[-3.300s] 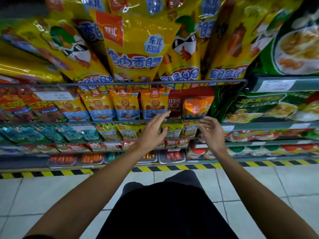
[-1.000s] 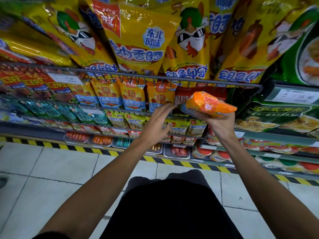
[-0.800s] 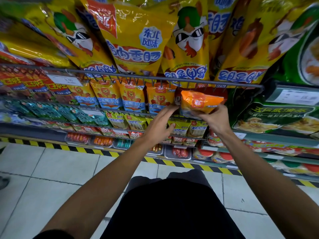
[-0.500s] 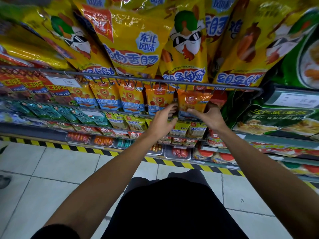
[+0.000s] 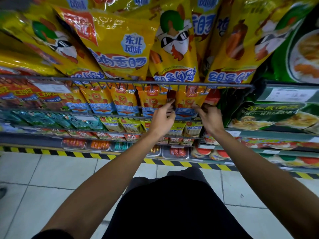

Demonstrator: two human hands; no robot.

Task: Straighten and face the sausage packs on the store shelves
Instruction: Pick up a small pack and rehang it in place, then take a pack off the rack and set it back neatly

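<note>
Orange sausage pack (image 5: 189,100), at centre frame just right of the middle, stands last in a row of like packs (image 5: 124,100) under a wire rail (image 5: 120,80). It looks light, soft and glossy, likely to slip and sag; its side edges seem the best hold. Left hand (image 5: 163,118) pinches its left edge with curled fingers; right hand (image 5: 209,116) grips its lower right edge. Large yellow bags (image 5: 119,47) fill the upper frame.

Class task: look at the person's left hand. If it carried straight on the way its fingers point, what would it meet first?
Probably the dark red pack just beyond the left hand; depth is unclear.
</note>
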